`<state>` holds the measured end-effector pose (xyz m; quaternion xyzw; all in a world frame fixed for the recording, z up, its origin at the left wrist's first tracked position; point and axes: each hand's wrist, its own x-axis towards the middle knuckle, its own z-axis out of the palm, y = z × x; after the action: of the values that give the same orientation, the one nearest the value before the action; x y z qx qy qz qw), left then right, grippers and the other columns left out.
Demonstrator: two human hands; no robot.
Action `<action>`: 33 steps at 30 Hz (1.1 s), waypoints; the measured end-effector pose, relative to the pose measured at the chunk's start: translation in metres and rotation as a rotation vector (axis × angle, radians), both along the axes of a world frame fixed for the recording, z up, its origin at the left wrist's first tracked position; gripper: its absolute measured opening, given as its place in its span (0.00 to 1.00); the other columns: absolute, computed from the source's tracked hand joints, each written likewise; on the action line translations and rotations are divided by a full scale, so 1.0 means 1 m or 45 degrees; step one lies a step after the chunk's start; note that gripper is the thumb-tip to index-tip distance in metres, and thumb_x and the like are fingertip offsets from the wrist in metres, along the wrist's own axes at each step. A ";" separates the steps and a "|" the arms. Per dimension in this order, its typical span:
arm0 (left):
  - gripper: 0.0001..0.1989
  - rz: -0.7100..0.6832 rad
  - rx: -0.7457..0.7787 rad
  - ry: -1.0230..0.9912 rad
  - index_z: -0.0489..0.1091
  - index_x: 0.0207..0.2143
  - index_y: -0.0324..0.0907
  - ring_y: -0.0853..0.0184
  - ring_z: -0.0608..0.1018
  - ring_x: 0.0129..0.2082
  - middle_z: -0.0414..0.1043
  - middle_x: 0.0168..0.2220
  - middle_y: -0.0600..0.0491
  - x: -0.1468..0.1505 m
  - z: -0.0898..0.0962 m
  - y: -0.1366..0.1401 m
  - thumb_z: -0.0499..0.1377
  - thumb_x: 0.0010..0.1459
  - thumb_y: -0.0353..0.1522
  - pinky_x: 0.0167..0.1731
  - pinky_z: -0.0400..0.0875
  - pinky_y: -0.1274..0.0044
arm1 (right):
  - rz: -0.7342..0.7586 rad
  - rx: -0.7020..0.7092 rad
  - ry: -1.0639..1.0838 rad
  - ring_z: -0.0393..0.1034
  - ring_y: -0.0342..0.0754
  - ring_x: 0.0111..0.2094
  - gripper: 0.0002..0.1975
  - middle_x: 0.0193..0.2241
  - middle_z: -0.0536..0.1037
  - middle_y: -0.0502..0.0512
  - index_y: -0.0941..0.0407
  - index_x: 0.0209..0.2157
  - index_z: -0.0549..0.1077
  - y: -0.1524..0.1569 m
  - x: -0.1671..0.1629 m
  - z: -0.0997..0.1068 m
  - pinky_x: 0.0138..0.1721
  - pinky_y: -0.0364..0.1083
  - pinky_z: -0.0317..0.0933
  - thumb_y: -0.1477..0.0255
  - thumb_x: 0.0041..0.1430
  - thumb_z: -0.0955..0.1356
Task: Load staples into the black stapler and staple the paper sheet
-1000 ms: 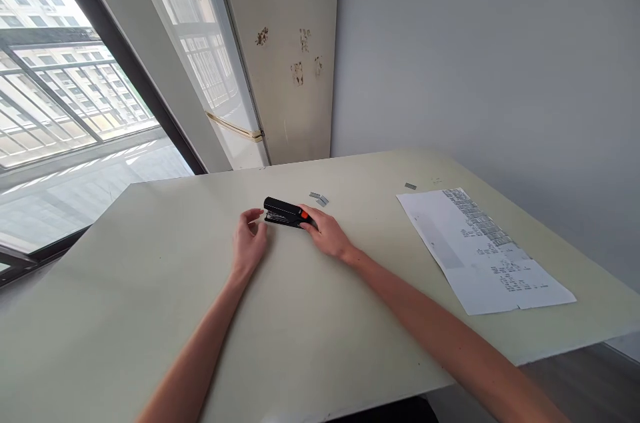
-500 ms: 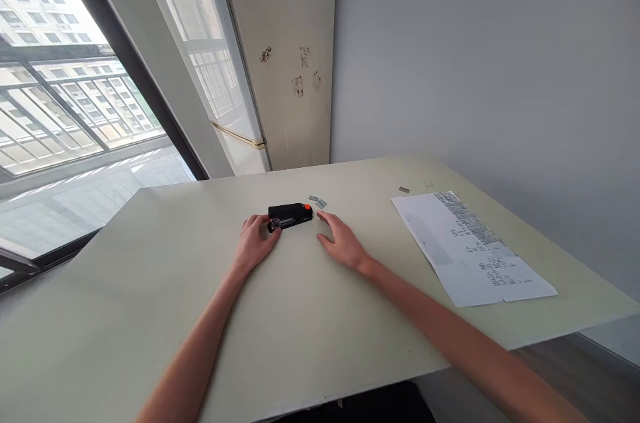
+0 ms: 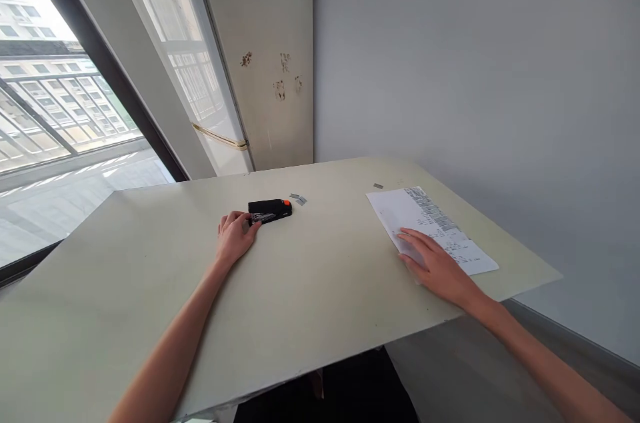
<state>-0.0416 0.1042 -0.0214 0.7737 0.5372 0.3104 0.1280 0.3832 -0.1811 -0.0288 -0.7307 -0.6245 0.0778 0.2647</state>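
Note:
A black stapler (image 3: 270, 210) with an orange button lies on its side on the table. My left hand (image 3: 235, 238) has its thumb and fingers closed round the stapler's left end. Just beyond the stapler's right end are several small grey staple strips (image 3: 299, 198). My right hand (image 3: 434, 266) is over the lower left part of a printed sheet of paper (image 3: 395, 204), fingers stretched out and slightly apart. Whether its fingertips press on the paper I cannot tell. Part of the sheet is hidden under that hand.
The pale table (image 3: 310, 290) has its front edge close to my body. One more staple strip (image 3: 379, 186) lies behind the paper. At the back stand a fridge (image 3: 275, 123) and a grey wall (image 3: 450, 76); a window (image 3: 55, 103) is at the left.
My right hand has moved from beside the stapler rightward to the paper. My left hand stays at the stapler. The view has turned a little to the right.

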 end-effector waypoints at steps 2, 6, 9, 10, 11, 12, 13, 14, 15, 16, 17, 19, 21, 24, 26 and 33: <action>0.17 0.041 -0.001 -0.016 0.79 0.43 0.47 0.40 0.67 0.60 0.73 0.51 0.41 0.002 0.001 0.005 0.61 0.58 0.46 0.64 0.58 0.50 | -0.100 -0.065 -0.061 0.56 0.65 0.73 0.30 0.72 0.63 0.55 0.45 0.68 0.68 -0.011 0.023 -0.013 0.67 0.69 0.61 0.50 0.72 0.60; 0.18 0.128 0.001 -0.069 0.78 0.46 0.45 0.38 0.64 0.63 0.70 0.54 0.38 0.003 0.001 0.013 0.62 0.58 0.45 0.64 0.56 0.48 | -0.068 -0.086 -0.134 0.50 0.65 0.75 0.32 0.74 0.59 0.56 0.48 0.69 0.68 -0.025 0.006 -0.032 0.71 0.71 0.53 0.49 0.72 0.59; 0.24 0.169 0.009 -0.118 0.74 0.54 0.43 0.39 0.63 0.64 0.66 0.58 0.37 0.000 0.001 0.004 0.62 0.59 0.44 0.64 0.58 0.49 | 0.101 -0.009 -0.104 0.49 0.65 0.75 0.29 0.75 0.57 0.51 0.41 0.71 0.64 -0.026 -0.057 -0.025 0.71 0.72 0.51 0.51 0.73 0.62; 0.26 0.173 0.015 -0.130 0.72 0.56 0.43 0.40 0.63 0.64 0.64 0.60 0.37 -0.002 0.002 -0.003 0.62 0.59 0.44 0.64 0.59 0.49 | 0.183 -0.002 -0.058 0.49 0.65 0.75 0.29 0.75 0.56 0.50 0.39 0.71 0.63 -0.023 -0.080 -0.018 0.71 0.72 0.52 0.52 0.73 0.63; 0.27 0.171 0.022 -0.140 0.70 0.58 0.43 0.41 0.63 0.65 0.63 0.61 0.37 -0.004 0.002 -0.010 0.61 0.60 0.44 0.64 0.60 0.50 | 0.271 -0.016 0.011 0.49 0.64 0.75 0.28 0.75 0.56 0.49 0.38 0.71 0.62 -0.019 -0.101 -0.009 0.70 0.73 0.53 0.53 0.73 0.63; 0.27 0.161 0.030 -0.147 0.69 0.60 0.43 0.43 0.64 0.65 0.62 0.62 0.38 -0.006 0.003 -0.019 0.61 0.61 0.45 0.64 0.61 0.51 | 0.360 -0.044 0.102 0.50 0.63 0.75 0.28 0.75 0.56 0.47 0.36 0.72 0.60 -0.013 -0.119 0.001 0.69 0.72 0.57 0.54 0.74 0.63; 0.27 0.144 0.038 -0.151 0.68 0.61 0.44 0.44 0.65 0.65 0.62 0.62 0.39 -0.009 0.004 -0.027 0.60 0.63 0.45 0.64 0.61 0.53 | 0.423 -0.063 0.202 0.51 0.62 0.75 0.29 0.75 0.55 0.47 0.35 0.73 0.57 -0.005 -0.132 0.011 0.67 0.70 0.61 0.55 0.75 0.62; 0.26 0.117 0.041 -0.150 0.68 0.60 0.45 0.46 0.66 0.65 0.63 0.62 0.40 -0.012 0.005 -0.035 0.59 0.64 0.46 0.64 0.62 0.54 | 0.464 -0.053 0.288 0.52 0.61 0.74 0.29 0.75 0.55 0.46 0.35 0.73 0.55 0.003 -0.141 0.020 0.66 0.69 0.63 0.55 0.75 0.61; 0.25 0.078 0.039 -0.143 0.69 0.59 0.46 0.48 0.67 0.64 0.64 0.62 0.41 -0.014 0.006 -0.042 0.59 0.64 0.46 0.64 0.64 0.56 | 0.482 -0.035 0.342 0.53 0.60 0.74 0.28 0.75 0.56 0.46 0.35 0.73 0.56 0.012 -0.146 0.026 0.66 0.69 0.63 0.56 0.75 0.61; 0.23 0.035 0.032 -0.133 0.70 0.58 0.47 0.49 0.68 0.64 0.67 0.61 0.43 -0.016 0.006 -0.048 0.58 0.65 0.47 0.63 0.65 0.57 | 0.481 -0.017 0.366 0.53 0.59 0.74 0.28 0.75 0.57 0.47 0.36 0.73 0.57 0.020 -0.147 0.029 0.67 0.69 0.62 0.56 0.75 0.61; 0.22 -0.009 0.021 -0.121 0.71 0.56 0.48 0.49 0.68 0.63 0.69 0.60 0.44 -0.018 0.007 -0.052 0.58 0.65 0.48 0.63 0.65 0.58 | 0.468 -0.005 0.358 0.53 0.60 0.74 0.27 0.74 0.59 0.48 0.37 0.72 0.61 0.027 -0.148 0.029 0.68 0.69 0.60 0.56 0.75 0.61; 0.21 -0.077 -0.002 -0.099 0.73 0.53 0.49 0.50 0.68 0.63 0.73 0.58 0.46 -0.020 0.007 -0.056 0.58 0.65 0.49 0.63 0.65 0.58 | 0.440 -0.013 0.278 0.53 0.61 0.74 0.25 0.72 0.63 0.52 0.42 0.69 0.67 0.036 -0.147 0.021 0.70 0.71 0.56 0.56 0.75 0.62; 0.21 -0.103 -0.010 -0.086 0.73 0.53 0.48 0.50 0.67 0.64 0.74 0.58 0.46 -0.020 0.006 -0.056 0.58 0.65 0.49 0.64 0.63 0.58 | 0.451 -0.025 0.182 0.53 0.64 0.74 0.25 0.72 0.64 0.56 0.45 0.67 0.71 0.034 -0.151 0.011 0.70 0.72 0.55 0.56 0.74 0.63; 0.21 -0.118 -0.010 -0.060 0.72 0.54 0.48 0.49 0.66 0.64 0.73 0.59 0.46 -0.021 0.001 -0.054 0.60 0.64 0.48 0.65 0.62 0.57 | 0.553 -0.014 0.124 0.54 0.64 0.73 0.24 0.72 0.63 0.55 0.43 0.67 0.71 0.020 -0.164 0.002 0.70 0.70 0.56 0.57 0.73 0.65; 0.21 -0.133 -0.011 -0.026 0.72 0.54 0.48 0.49 0.66 0.65 0.72 0.60 0.46 -0.022 -0.002 -0.053 0.61 0.63 0.46 0.65 0.60 0.56 | 0.627 -0.009 0.169 0.57 0.62 0.72 0.23 0.71 0.65 0.53 0.41 0.67 0.70 0.016 -0.170 0.003 0.69 0.68 0.60 0.59 0.73 0.65; 0.17 -0.165 0.001 0.085 0.75 0.50 0.49 0.49 0.68 0.63 0.72 0.59 0.47 -0.023 0.004 -0.057 0.57 0.67 0.46 0.65 0.59 0.55 | 0.514 0.175 0.282 0.71 0.56 0.61 0.18 0.59 0.76 0.58 0.47 0.61 0.73 0.115 -0.157 0.015 0.64 0.60 0.67 0.67 0.73 0.63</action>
<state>-0.0645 0.0474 -0.0173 0.8169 0.4898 0.2757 0.1295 0.2261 -0.0659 -0.0141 -0.5584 -0.7289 0.1660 0.3598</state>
